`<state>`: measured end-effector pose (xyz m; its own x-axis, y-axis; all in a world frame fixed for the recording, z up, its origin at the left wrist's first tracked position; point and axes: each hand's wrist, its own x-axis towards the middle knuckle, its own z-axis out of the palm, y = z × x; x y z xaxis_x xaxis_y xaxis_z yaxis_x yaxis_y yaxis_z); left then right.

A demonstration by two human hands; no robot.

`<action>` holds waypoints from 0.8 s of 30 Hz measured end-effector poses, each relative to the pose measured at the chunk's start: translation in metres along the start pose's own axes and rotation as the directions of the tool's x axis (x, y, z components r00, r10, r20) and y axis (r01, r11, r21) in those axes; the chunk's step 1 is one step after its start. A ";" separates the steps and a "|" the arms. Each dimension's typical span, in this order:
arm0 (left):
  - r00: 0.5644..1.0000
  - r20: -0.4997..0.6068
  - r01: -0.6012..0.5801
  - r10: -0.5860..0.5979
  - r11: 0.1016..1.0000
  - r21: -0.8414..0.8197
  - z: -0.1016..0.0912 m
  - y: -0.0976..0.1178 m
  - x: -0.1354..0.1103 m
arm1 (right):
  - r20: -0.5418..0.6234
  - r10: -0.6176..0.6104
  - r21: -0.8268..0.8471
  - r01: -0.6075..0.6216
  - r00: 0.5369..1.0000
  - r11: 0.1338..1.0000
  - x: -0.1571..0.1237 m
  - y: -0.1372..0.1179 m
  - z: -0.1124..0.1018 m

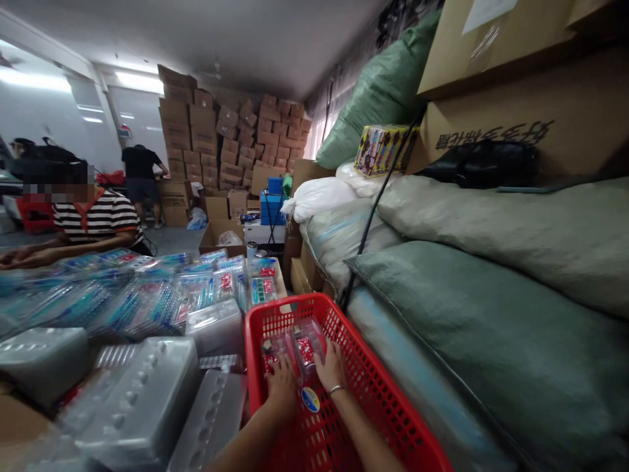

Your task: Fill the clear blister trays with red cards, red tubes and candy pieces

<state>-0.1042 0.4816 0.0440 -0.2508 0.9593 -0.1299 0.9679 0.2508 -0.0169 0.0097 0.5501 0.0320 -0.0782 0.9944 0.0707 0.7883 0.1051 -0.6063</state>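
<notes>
Both hands are inside a red plastic basket [388, 400]. Two clear plastic blister packs with red-and-white patterned pieces lie side by side at its far end. My left hand [281, 380] grips the left blister pack [269, 359], fingers bent over its near part. Along the outer side of the right blister pack [305, 347], my right hand [332, 368] is closed on its edge, thumb toward the middle. A bracelet circles my right wrist. The undersides of the packs and some fingertips are hidden. A round blue-and-yellow sticker [310, 399] shows on the basket floor between my forearms.
Stacks of clear plastic trays [142, 393] stand left of the basket. Many filled blister packs [147, 295] cover the table beyond. Large green woven sacks [472, 314] crowd the right side. A person in a striped shirt [98, 213] sits at the far left; cartons [236, 137] are piled behind.
</notes>
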 end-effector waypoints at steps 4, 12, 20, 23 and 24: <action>0.987 0.015 -0.158 0.158 0.987 0.019 -0.010 -0.015 -0.015 | 0.090 -0.368 -0.054 0.374 0.925 0.926 -0.006 -0.038 0.007; 0.935 0.202 -0.313 0.290 0.945 0.093 0.008 -0.017 -0.029 | 0.223 -0.373 -0.043 0.391 0.901 0.919 0.016 -0.079 0.062; 0.941 0.174 -0.313 0.292 0.943 0.110 0.026 -0.012 -0.030 | 0.169 -0.233 -0.111 0.254 0.958 0.961 0.011 -0.089 0.070; 0.949 0.145 -0.297 0.281 0.950 0.101 0.031 -0.011 -0.028 | 0.172 -0.246 -0.092 0.264 0.954 0.960 0.008 -0.092 0.069; 0.951 0.136 -0.292 0.278 0.952 0.096 0.033 -0.011 -0.027 | 0.177 -0.247 -0.087 0.265 0.953 0.960 0.007 -0.092 0.070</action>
<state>-0.1073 0.4486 0.0151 0.0332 0.9643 -0.2626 0.9959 -0.0541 -0.0730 -0.1058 0.5483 0.0331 -0.3771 0.9230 0.0770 0.7896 0.3638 -0.4942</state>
